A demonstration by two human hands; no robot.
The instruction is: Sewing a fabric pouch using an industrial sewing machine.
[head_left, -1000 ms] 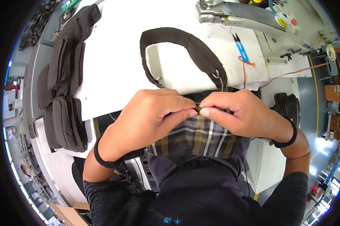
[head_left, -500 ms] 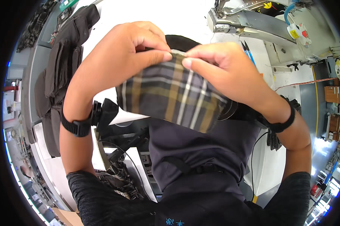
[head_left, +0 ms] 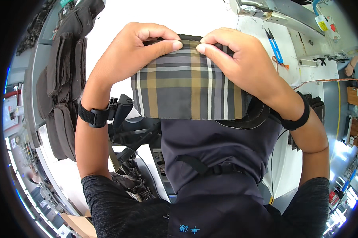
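Observation:
A plaid cap piece in grey, tan and white hangs between my two hands, its lower edge over my dark apron. My left hand pinches its top edge between thumb and fingers. A short way to the right, my right hand grips the same edge in a like pinch. Dark fabric with a curved, stitched rim, like a cap brim, shows from behind the plaid at its lower right. More black fabric peeks out above the top edge. The back of the piece is hidden.
Stacks of dark fabric pieces line the table's left side. Blue-handled thread snips lie on the white table at the right. A sewing machine arm stands at the far right. Plaid pieces sit low on the left.
The plaid piece has swung from a slant to nearly level and spread flatter. Both hands have risen slightly and stand a little farther apart. The snips now show more fully.

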